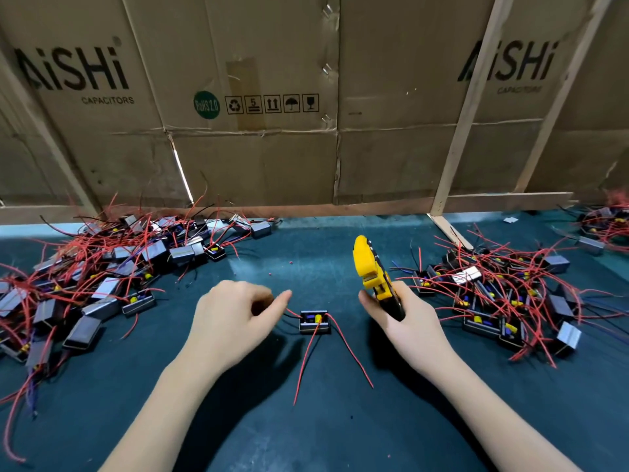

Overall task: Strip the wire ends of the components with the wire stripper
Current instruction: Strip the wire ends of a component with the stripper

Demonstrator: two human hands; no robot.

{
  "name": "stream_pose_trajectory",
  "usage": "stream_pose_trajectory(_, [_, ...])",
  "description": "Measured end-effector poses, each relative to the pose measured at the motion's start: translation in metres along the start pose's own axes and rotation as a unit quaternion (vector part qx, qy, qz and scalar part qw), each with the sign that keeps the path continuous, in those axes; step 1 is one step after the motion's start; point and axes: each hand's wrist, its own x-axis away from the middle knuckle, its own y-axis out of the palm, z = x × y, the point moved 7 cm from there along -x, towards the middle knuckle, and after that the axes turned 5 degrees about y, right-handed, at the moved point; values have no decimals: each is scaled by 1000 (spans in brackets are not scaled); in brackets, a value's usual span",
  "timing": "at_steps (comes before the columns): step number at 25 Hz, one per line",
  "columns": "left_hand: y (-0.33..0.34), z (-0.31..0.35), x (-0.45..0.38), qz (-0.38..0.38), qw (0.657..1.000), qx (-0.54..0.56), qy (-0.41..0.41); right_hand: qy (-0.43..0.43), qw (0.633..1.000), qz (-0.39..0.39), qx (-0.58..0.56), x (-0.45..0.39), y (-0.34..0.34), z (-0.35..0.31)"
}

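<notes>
Right between the two hands sits one small black component (315,321), flat on the dark green mat (306,420). It lies just past the left hand's fingertips and a little to the inner side of the right hand. It looks light, like a small plastic box with yellow and blue bits inside. A push would slide it easily, so it probably needs holding down.

Thin red wires (350,352) come out of it. Two long ones run back toward the person, between the arms. A short one goes toward the left hand. They look soft and bendy, and they will flop if picked up far from the tip. The best place to hold one is likely close to its end, so the end stays straight for the tool.

The left hand (235,318) has its fingers curled, with one finger and the thumb reaching out toward the short wire. Whether it is pinching that wire cannot be told from here.

The right hand (401,321) grips the yellow and black wire stripper (374,274) by its handles, head pointing up and away. The tool looks hard and stiff.

Farther out, beyond the left hand, is a big heap of components (102,277) with tangled red wires. Another heap (503,301) lies beyond the right hand. Cardboard boxes (272,97) stand at the back.
</notes>
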Motion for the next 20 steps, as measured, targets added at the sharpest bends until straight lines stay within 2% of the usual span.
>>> stream_pose_trajectory(1, [8,-7,2,-49,997,-38,-51,6,1000,9,-1,-1,-3,2])
stream_pose_trajectory(2, [15,-12,4,-67,992,-48,-93,5,1000,23,5,-2,-7,3])
stream_pose_trajectory(3, [19,-11,6,-61,990,-14,-124,-2,999,42,21,-4,-12,4])
stream_pose_trajectory(5, [30,-9,8,-26,973,146,-177,-33,992,89,81,-5,-23,2])
stream_pose_trajectory(8, [51,1,11,-25,888,407,-213,-88,950,174,244,-6,-34,-4])
stream_pose_trajectory(10, [58,11,12,-47,849,485,-204,-96,912,225,329,-7,-38,-5])
stream_pose_trajectory(12, [60,20,10,-76,827,530,-173,-88,889,245,377,-8,-40,-2])
stream_pose_trajectory(15, [58,29,8,-92,824,544,-128,-86,865,250,426,-10,-40,0])
stream_pose_trajectory(20, [58,32,9,-96,874,471,-79,-121,849,251,450,-6,-29,-9])
